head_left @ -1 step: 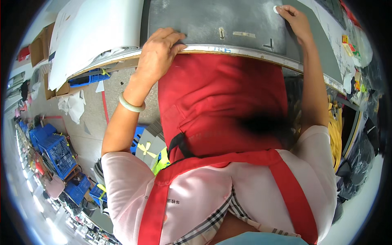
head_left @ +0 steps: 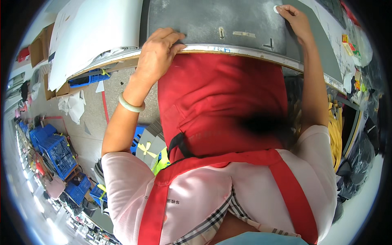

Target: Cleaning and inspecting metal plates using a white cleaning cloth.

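Observation:
A dark grey board (head_left: 204,20) with whitish smudges lies on the table at its near edge. My left hand (head_left: 160,47) rests on the board's near left corner, fingers slightly bent and thumb apart, with nothing visible in them. At the far right side of the board, my right hand (head_left: 295,19) pinches a small white disc (head_left: 276,9) between thumb and fingertips. Strips of tape (head_left: 244,34) and a small dark L-shaped mark (head_left: 268,44) show on the board near its front edge.
A large white sheet (head_left: 98,32) curls over the table's left end. Grey sheet material (head_left: 322,53) lies under the board's right side. Blue crates (head_left: 59,153) stand on the floor at left, a cardboard box (head_left: 41,45) behind them. Black plastic bags (head_left: 357,163) are piled at right.

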The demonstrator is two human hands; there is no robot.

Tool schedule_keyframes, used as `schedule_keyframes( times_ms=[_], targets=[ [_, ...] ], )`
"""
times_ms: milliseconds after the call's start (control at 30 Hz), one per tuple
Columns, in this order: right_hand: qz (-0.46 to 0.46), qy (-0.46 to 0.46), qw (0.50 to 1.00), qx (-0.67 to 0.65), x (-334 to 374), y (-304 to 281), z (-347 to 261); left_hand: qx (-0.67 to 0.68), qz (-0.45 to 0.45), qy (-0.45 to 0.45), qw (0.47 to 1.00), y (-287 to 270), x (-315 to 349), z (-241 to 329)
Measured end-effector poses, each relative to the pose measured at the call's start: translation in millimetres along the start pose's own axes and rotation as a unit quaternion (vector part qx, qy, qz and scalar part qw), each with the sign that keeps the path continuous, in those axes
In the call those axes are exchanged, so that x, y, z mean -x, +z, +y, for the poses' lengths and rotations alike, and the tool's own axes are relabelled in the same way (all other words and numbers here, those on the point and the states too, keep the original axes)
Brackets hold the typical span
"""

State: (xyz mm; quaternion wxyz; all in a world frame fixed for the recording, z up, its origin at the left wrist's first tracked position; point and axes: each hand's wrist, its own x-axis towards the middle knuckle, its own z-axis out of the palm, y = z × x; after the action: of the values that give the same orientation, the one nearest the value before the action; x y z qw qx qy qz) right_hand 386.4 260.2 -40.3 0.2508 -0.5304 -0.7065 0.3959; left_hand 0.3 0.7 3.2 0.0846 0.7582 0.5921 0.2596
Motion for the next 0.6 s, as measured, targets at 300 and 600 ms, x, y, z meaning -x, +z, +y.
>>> schedule_keyframes(
  times_ms=[300,600],
  targets=[
    [0.040,-0.003,0.999,-0.002,27.8,10.3,-38.8,0.008,0.011,0.001,1.000,7.0,0.2,1.9],
    [0.045,-0.023,0.999,0.010,23.2,6.9,-27.1,0.002,0.021,0.010,1.000,9.4,-2.0,5.0]
  ],
)
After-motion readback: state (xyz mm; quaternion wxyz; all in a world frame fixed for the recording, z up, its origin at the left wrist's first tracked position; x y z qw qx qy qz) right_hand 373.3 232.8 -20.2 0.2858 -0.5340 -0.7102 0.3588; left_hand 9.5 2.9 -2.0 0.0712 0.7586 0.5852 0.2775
